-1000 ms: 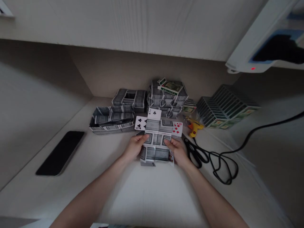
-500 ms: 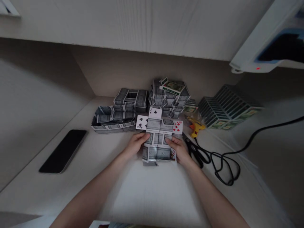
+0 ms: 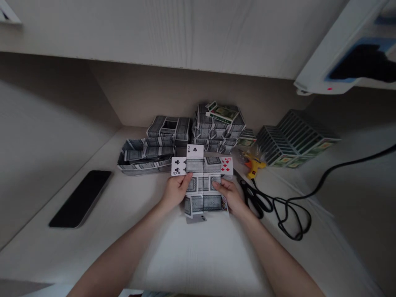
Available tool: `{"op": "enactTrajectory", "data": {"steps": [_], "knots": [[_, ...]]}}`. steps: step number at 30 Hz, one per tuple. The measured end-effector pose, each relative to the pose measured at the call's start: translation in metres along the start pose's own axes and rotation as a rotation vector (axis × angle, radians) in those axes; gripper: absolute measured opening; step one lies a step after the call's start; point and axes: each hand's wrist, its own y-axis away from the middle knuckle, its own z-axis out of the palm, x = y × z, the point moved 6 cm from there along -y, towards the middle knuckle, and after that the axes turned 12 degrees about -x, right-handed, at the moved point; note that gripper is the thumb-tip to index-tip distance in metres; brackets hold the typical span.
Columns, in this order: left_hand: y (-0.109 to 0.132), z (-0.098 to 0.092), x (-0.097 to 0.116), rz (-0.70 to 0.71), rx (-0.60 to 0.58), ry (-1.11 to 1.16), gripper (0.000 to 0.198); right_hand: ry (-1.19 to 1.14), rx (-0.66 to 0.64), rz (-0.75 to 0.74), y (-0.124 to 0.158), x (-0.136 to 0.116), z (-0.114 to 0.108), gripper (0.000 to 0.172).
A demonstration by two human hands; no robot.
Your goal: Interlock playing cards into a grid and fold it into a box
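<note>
Between my two hands is a panel of interlocked playing cards (image 3: 203, 184), mostly showing grey patterned backs. A two of clubs (image 3: 194, 151) sticks out at its far edge, a six of clubs (image 3: 178, 166) on the left and a red diamond card (image 3: 227, 166) on the right. My left hand (image 3: 177, 189) grips the left edge, thumb on top. On the right edge my right hand (image 3: 230, 194) is closed the same way. The fingers underneath are hidden. Another card (image 3: 196, 219) pokes out below the near edge.
Behind stand an open card-built box (image 3: 147, 167), a card block with an opening (image 3: 168, 127) and a taller card stack (image 3: 218, 128). Card packs (image 3: 287, 142), a yellow glue gun (image 3: 254, 166), black scissors (image 3: 252, 198) and a looped cable (image 3: 297, 222) lie right. A phone (image 3: 81, 199) lies left.
The card panel has shifted slightly left and nearer to me, turning a little. My left thumb now presses further up its left edge. Both hands keep hold.
</note>
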Motion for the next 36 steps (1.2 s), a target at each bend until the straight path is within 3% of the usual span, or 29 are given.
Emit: {"op": "enactTrajectory", "data": {"steps": [3,7,14,23,29,33,36], "knots": [[0.000,0.005,0.004,0.042,-0.100,0.075,0.037,-0.026,0.045,0.019,0.000,-0.001,-0.004,0.031],[-0.001,0.013,0.000,-0.042,-0.302,0.223,0.040,-0.070,0.074,0.019,0.000,-0.001,-0.006,0.031],[0.003,0.013,0.001,-0.091,-0.499,0.165,0.036,-0.103,0.043,0.026,0.002,-0.004,-0.002,0.031],[0.004,0.015,0.010,0.043,-0.434,0.038,0.027,-0.188,0.121,0.052,0.002,-0.003,-0.005,0.025],[0.005,0.016,0.004,0.007,-0.437,-0.006,0.037,-0.168,0.191,0.054,0.001,0.000,-0.011,0.021],[0.002,0.007,0.014,0.080,-0.491,0.184,0.019,-0.185,0.216,0.076,0.004,-0.003,-0.013,0.019],[0.002,0.002,0.018,0.081,-0.569,0.395,0.029,-0.244,0.148,0.073,0.005,-0.007,-0.007,0.016]]}}
